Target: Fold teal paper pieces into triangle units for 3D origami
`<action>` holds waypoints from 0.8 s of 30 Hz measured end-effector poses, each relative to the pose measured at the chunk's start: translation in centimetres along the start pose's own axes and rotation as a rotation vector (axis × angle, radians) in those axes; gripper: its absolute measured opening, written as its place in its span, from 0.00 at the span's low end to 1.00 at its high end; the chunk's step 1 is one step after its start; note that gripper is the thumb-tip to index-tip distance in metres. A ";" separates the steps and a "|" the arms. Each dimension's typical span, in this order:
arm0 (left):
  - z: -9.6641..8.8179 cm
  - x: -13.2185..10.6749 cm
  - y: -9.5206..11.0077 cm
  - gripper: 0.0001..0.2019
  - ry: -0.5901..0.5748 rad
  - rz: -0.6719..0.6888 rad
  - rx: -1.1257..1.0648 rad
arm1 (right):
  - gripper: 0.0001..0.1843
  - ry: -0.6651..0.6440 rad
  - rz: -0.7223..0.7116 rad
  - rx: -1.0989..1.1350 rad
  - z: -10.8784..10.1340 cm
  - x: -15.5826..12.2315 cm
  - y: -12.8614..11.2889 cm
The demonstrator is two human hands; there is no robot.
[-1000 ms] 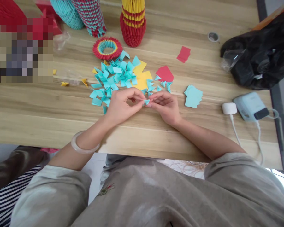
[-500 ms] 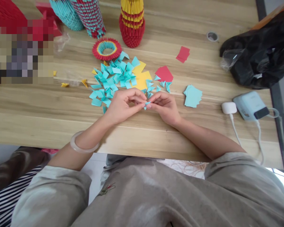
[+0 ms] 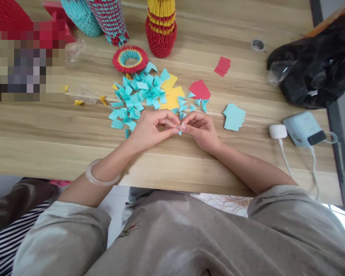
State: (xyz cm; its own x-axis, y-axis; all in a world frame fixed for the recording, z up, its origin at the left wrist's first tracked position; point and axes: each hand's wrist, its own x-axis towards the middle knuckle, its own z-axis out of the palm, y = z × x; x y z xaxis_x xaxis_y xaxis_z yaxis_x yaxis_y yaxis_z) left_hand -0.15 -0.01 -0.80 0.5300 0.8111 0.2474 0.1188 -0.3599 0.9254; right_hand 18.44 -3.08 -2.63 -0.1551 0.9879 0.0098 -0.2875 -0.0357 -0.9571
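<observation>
Teal piece (image 3: 179, 130) is pinched between the fingertips of the left hand (image 3: 149, 131) and the right hand (image 3: 201, 130), both closed on it, low over a pale wood-grain table (image 3: 46, 130). Compared with a second ago it shows smaller and the hands sit closer together. It is matte paper. Beyond it lie a pile (image 3: 138, 96) of triangular folds, flat yellow sheets (image 3: 172, 99), a ribbed red ring (image 3: 130, 58) and a glossy black bag (image 3: 313, 65).
</observation>
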 end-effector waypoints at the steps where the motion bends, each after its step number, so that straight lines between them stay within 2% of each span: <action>1: 0.0 0.0 0.1 0.12 0.003 -0.008 0.002 | 0.16 0.004 0.009 0.001 0.0 0.0 0.0; 9: 0.2 -0.1 0.1 0.10 -0.059 0.050 0.065 | 0.16 0.041 0.007 0.026 0.1 0.0 0.1; 13: 0.3 -0.1 -0.1 0.09 0.064 0.018 0.038 | 0.10 0.027 -0.019 0.036 -0.3 0.1 0.4; 16: 0.3 0.0 -0.3 0.10 0.131 -0.004 0.029 | 0.10 0.005 -0.003 0.050 -0.4 0.1 0.6; 21: 0.2 0.1 -0.1 0.09 0.064 0.021 0.064 | 0.07 0.016 -0.035 0.049 -0.4 0.1 0.7; 24: 0.1 0.1 0.1 0.07 0.051 -0.010 0.063 | 0.08 0.020 -0.036 0.010 -0.3 0.1 0.6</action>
State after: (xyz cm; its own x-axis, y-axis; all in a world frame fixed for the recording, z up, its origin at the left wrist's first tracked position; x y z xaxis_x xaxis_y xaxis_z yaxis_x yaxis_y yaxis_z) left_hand 0.00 -0.04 -0.73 0.4854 0.8367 0.2535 0.1779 -0.3785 0.9083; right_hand 18.58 -2.95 -3.27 -0.1260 0.9913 0.0388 -0.3017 -0.0011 -0.9534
